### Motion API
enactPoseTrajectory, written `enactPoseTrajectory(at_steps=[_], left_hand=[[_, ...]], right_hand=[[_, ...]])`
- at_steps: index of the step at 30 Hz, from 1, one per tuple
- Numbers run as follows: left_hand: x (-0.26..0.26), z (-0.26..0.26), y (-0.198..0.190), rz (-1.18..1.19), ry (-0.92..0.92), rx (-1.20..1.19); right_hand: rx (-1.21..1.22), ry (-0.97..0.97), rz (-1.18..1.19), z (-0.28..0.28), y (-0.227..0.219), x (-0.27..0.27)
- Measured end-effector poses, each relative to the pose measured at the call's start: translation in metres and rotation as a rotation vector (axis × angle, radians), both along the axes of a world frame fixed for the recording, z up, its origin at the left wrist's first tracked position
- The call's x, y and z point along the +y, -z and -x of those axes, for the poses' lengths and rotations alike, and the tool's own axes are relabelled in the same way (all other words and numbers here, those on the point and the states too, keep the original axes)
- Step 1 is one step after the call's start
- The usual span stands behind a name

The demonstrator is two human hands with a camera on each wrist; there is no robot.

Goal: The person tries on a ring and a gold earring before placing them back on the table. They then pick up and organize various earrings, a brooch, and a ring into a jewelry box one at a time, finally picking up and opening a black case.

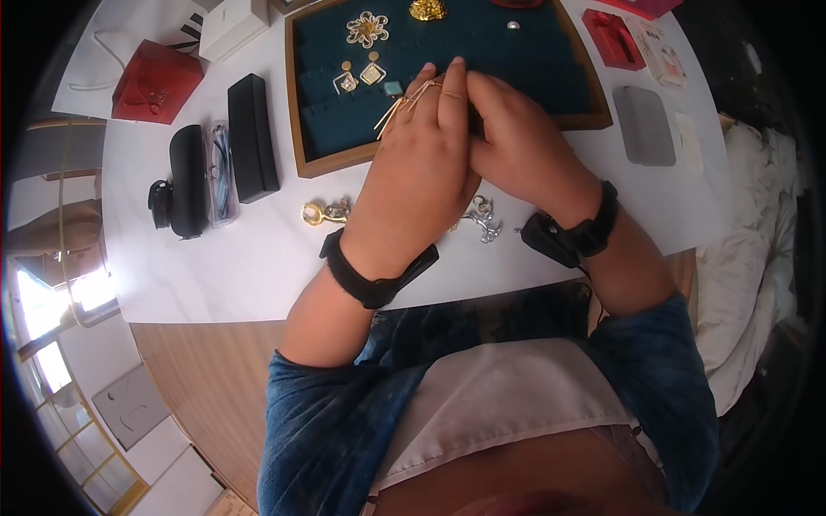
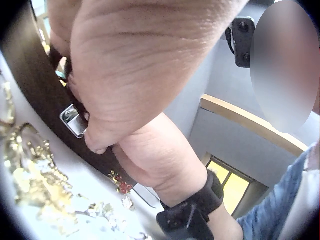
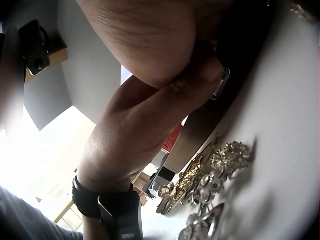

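In the head view my left hand (image 1: 417,168) lies over the front edge of the jewelry tray (image 1: 331,163), back up, overlapping the fingers of my right hand (image 1: 529,129). Thin gold strands (image 1: 391,116) stick out by the left fingers; whether the hand holds them I cannot tell. Both wrist views show the hands close together at the tray's wooden side, beside a metal clasp (image 2: 74,121). Most of the right fingers are hidden. Just past the left fingers sits a teal-stoned piece (image 1: 393,88). Square drop earrings (image 1: 372,69) and a flower brooch (image 1: 368,29) lie on the tray's dark lining.
Gold jewelry (image 1: 318,212) and silver jewelry (image 1: 482,222) lie on the white table (image 1: 215,275) below the hands. At left are a black box (image 1: 253,138), a dark case (image 1: 188,181) and a red bag (image 1: 157,82). A grey pad (image 1: 645,125) and red box (image 1: 613,39) stand right.
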State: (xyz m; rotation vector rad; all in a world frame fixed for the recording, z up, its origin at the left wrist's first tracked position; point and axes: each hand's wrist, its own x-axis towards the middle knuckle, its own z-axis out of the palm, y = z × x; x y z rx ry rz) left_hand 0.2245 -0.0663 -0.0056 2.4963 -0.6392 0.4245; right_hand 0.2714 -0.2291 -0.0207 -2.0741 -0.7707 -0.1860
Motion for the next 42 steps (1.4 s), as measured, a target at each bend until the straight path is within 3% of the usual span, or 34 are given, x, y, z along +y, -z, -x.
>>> enactPoseTrajectory(at_steps=[42], left_hand=[[0.0003, 0.0001, 0.0003, 0.033, -0.004, 0.051]], right_hand=[[0.019, 0.003, 0.012, 0.0013, -0.0020, -0.0006]])
